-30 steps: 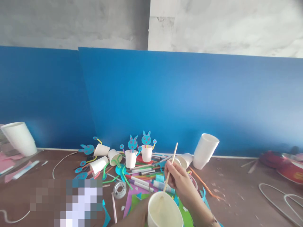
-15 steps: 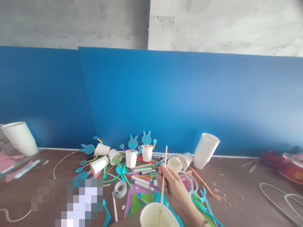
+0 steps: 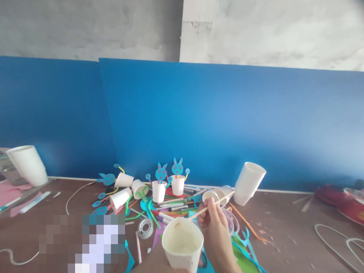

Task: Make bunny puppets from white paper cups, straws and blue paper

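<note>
A white paper cup is held up at the bottom middle, its open mouth tilted towards me. My left hand is wrapped round its lower part, mostly cut off by the frame edge. Inside the cup's far wall is a small brownish mark. My right hand, just right of the cup, pinches a thin wooden stick between thumb and fingers. The stick slants, its lower left end close to the cup's rim; I cannot tell whether it touches.
Two cups with blue rabbit faces stand ahead; other decorated cups lie at their left. Markers, a tape roll and paper scraps cover the middle. Stacked cups lean by the blue partition. A cable lies right.
The cup has risen and shows more of its inside. The stick has swung from nearly upright, with its lower end at the cup, to a flat slant pointing right.
</note>
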Tool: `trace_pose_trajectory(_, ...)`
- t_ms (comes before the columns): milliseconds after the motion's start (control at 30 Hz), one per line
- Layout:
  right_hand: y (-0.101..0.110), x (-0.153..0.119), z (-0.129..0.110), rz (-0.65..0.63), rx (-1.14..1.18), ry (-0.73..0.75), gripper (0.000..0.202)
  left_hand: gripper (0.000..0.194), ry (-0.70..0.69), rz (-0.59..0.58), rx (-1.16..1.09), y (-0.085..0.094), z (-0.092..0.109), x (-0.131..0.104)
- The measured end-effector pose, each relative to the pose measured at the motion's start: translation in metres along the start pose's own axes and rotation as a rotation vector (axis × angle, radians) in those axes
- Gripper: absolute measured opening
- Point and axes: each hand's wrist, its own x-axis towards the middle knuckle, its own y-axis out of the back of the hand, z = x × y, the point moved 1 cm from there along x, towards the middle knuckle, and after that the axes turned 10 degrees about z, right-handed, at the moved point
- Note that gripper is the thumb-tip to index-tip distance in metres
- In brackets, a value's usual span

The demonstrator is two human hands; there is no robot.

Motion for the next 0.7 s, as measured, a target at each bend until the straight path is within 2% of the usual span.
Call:
trace_pose_trajectory(200,0.009,0.009,-0.013,-0.094,-0.185,0.272,0.041,0.032,-0.028,0.016,0.017,-0.005,-0.006,0.005)
trace_pose_trajectory(267,0.010,0.016,-0.016,-0.078,-0.234,0.254,0.043,0.033,-0.033,0.011,0.030,-0.007,-0.010,0.007)
trace_pose_trajectory(367,0.009,0.021,-0.017,-0.048,-0.221,0.145,0.047,0.042,-0.050,0.009,0.061,-0.010,-0.013,0.011)
trace_pose_trajectory(467,0.008,0.022,-0.020,-0.018,-0.218,0.132,0.048,0.051,-0.083,0.025,0.101,-0.011,-0.014,0.018)
trace_pose_trajectory(533,0.009,0.023,-0.020,-0.004,-0.242,0.146,0.049,0.046,-0.093,0.013,0.134,-0.012,-0.014,0.022)
trace_pose_trajectory(633,0.014,0.024,-0.018,-0.002,-0.289,0.165,0.049,0.028,-0.078,-0.052,0.168,-0.015,-0.015,0.021)
trace_pose_trajectory(700,0.015,0.024,-0.015,-0.002,-0.312,0.203,0.049,0.026,-0.066,-0.082,0.167,-0.016,-0.015,0.017)
